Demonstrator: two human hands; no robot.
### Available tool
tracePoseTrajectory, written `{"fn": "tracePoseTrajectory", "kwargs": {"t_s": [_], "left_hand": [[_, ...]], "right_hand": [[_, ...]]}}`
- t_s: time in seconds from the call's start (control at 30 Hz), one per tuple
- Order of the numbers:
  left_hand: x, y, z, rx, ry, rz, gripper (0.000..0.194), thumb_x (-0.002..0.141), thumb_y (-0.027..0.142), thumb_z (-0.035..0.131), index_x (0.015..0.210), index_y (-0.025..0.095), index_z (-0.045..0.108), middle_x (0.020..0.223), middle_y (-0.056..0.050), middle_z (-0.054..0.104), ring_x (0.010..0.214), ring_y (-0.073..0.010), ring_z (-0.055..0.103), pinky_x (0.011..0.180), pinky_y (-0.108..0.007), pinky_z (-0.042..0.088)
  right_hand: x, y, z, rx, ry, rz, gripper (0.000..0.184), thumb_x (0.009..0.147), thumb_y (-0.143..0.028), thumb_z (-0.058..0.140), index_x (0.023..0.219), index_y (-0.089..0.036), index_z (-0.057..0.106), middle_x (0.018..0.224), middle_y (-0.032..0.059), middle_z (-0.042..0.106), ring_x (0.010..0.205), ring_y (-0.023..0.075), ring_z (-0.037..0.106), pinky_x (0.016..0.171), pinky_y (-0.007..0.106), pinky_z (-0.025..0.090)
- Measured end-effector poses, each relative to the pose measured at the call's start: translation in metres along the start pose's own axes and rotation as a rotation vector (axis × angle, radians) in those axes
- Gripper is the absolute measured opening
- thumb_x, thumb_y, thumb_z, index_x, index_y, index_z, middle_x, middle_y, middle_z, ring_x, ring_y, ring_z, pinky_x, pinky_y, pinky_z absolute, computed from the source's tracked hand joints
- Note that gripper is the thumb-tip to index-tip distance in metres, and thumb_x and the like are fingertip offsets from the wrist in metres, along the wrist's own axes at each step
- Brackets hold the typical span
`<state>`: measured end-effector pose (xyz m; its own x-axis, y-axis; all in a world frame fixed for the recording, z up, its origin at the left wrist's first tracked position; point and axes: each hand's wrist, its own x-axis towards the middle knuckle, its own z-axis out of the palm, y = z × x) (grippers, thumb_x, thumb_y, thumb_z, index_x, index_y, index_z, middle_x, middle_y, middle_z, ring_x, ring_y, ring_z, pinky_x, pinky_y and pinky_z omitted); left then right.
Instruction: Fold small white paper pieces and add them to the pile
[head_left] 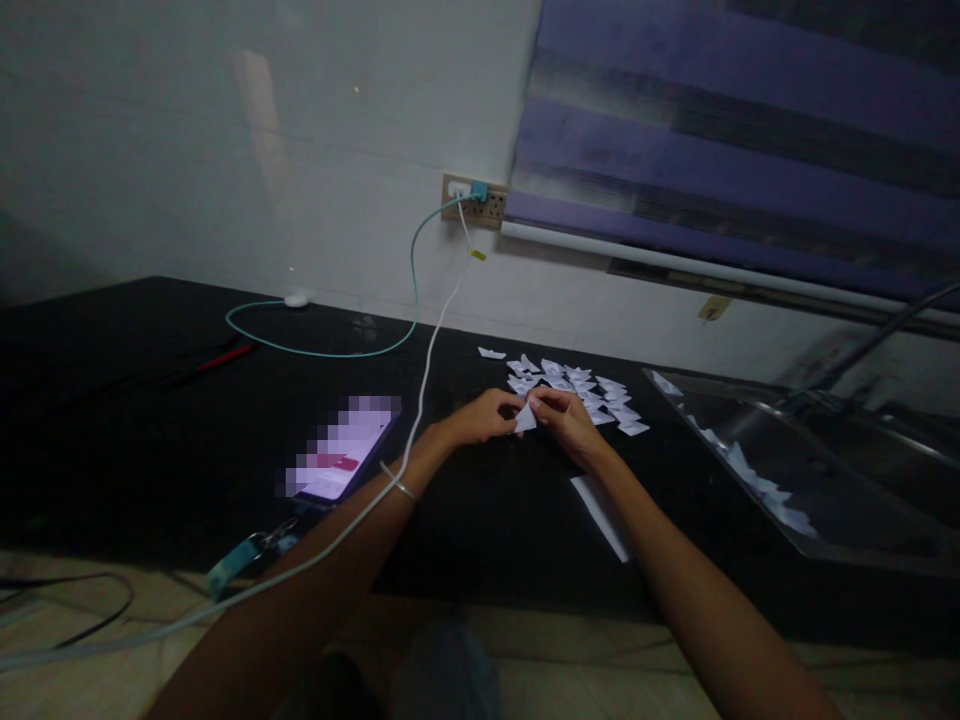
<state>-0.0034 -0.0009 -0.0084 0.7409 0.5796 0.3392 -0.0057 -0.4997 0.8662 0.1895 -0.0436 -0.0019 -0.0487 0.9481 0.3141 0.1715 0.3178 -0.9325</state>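
Between my two hands is a small folded piece of white paper (pixel 526 418), held just above the black counter (pixel 480 530). My left hand (pixel 487 414) grips its left side, fingers closed on it. My right hand (pixel 562 418) pinches its upper right corner with thumb and forefinger. Right behind the hands lies a cluster of several small folded paper boats (pixel 555 370), partly hidden by my right hand. One paper boat (pixel 492 353) sits apart at the cluster's left. A flat white paper strip (pixel 600 515) rests beside my right forearm, which covers part of it.
A lit phone (pixel 349 450) with a teal strap (pixel 234 568) lies left of my left forearm. A white cable (pixel 427 370) runs from the wall socket (pixel 491 207) across that forearm. More folded papers (pixel 757 480) line the edge of the metal sink (pixel 840 490) at right.
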Motion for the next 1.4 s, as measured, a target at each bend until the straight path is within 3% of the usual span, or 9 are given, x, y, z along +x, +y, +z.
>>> {"fn": "tracePoseTrajectory", "kwargs": {"t_s": [0.2,0.33,0.5,0.7,0.8,0.93,1.17,1.33,1.4], "left_hand": [[0.002,-0.005,-0.004,-0.103,0.038,0.025,0.019,0.084,0.027,0.066,0.092,0.016,0.079,0.094,-0.004,0.076,0.092,-0.0203,0.065,0.089,-0.033,0.046],[0.003,-0.002,-0.002,-0.087,-0.015,0.041,0.020,0.086,0.025,0.063,0.094,0.014,0.078,0.090,-0.004,0.075,0.086,-0.0189,0.064,0.085,-0.033,0.047],[0.003,-0.002,0.001,0.005,0.031,0.002,0.019,0.085,0.017,0.060,0.094,0.012,0.077,0.084,-0.004,0.073,0.078,-0.0167,0.063,0.078,-0.031,0.048],[0.009,-0.005,0.008,-0.172,0.026,0.030,0.025,0.083,0.016,0.066,0.106,0.012,0.072,0.100,-0.008,0.075,0.093,-0.0192,0.068,0.087,-0.033,0.049],[0.015,-0.010,0.013,-0.307,0.005,-0.034,0.033,0.082,0.017,0.065,0.115,0.013,0.068,0.095,-0.007,0.074,0.084,-0.0164,0.068,0.074,-0.027,0.049],[0.017,-0.014,0.014,-0.364,0.035,-0.084,0.039,0.078,0.013,0.060,0.116,0.013,0.066,0.083,-0.003,0.072,0.068,-0.0118,0.063,0.054,-0.020,0.035],[0.018,-0.012,0.012,-0.347,0.018,-0.093,0.039,0.082,0.031,0.068,0.115,0.011,0.063,0.081,-0.004,0.071,0.067,-0.0144,0.064,0.056,-0.023,0.041],[0.019,-0.012,0.017,-0.195,0.248,-0.046,0.011,0.080,0.018,0.067,0.086,0.015,0.058,0.080,-0.002,0.065,0.076,-0.0145,0.063,0.072,-0.026,0.048],[0.017,-0.010,0.018,-0.061,0.326,-0.069,0.013,0.077,0.009,0.063,0.079,0.017,0.053,0.076,0.001,0.061,0.075,-0.0136,0.060,0.071,-0.025,0.047]], "right_hand": [[0.002,0.004,-0.003,0.114,-0.053,0.031,0.034,0.070,-0.051,0.083,0.078,-0.019,0.073,0.074,0.0006,0.064,0.068,0.0154,0.054,0.067,0.030,0.044],[0.001,0.000,-0.002,0.057,-0.046,0.012,0.036,0.071,-0.053,0.082,0.076,-0.019,0.072,0.072,0.0003,0.063,0.067,0.0153,0.052,0.065,0.029,0.042],[0.001,0.001,0.001,0.022,-0.051,-0.008,0.035,0.073,-0.053,0.080,0.077,-0.019,0.072,0.072,0.0006,0.063,0.068,0.0154,0.053,0.064,0.029,0.043],[0.001,0.003,0.005,0.084,0.030,0.007,0.037,0.071,-0.056,0.082,0.081,-0.022,0.072,0.070,0.0004,0.064,0.060,0.0165,0.055,0.056,0.031,0.045],[0.000,0.000,0.008,0.103,0.048,0.034,0.037,0.072,-0.057,0.081,0.081,-0.022,0.070,0.064,-0.0007,0.062,0.050,0.0155,0.053,0.049,0.031,0.041],[0.000,-0.002,0.012,0.147,0.046,0.031,0.037,0.073,-0.057,0.081,0.079,-0.023,0.069,0.060,-0.0019,0.059,0.046,0.0149,0.052,0.050,0.033,0.044],[-0.001,0.000,0.017,0.098,0.086,0.052,0.043,0.072,-0.061,0.079,0.085,-0.022,0.070,0.062,-0.0017,0.060,0.045,0.0127,0.047,0.044,0.030,0.038],[-0.003,-0.001,0.021,-0.209,0.149,-0.167,0.040,0.077,-0.053,0.078,0.101,-0.022,0.068,0.102,0.0073,0.071,0.079,0.0203,0.065,0.059,0.030,0.049],[-0.004,-0.002,0.019,-0.364,0.180,-0.260,0.039,0.080,-0.048,0.077,0.105,-0.021,0.066,0.111,0.0096,0.068,0.087,0.0218,0.066,0.063,0.031,0.050]]}}
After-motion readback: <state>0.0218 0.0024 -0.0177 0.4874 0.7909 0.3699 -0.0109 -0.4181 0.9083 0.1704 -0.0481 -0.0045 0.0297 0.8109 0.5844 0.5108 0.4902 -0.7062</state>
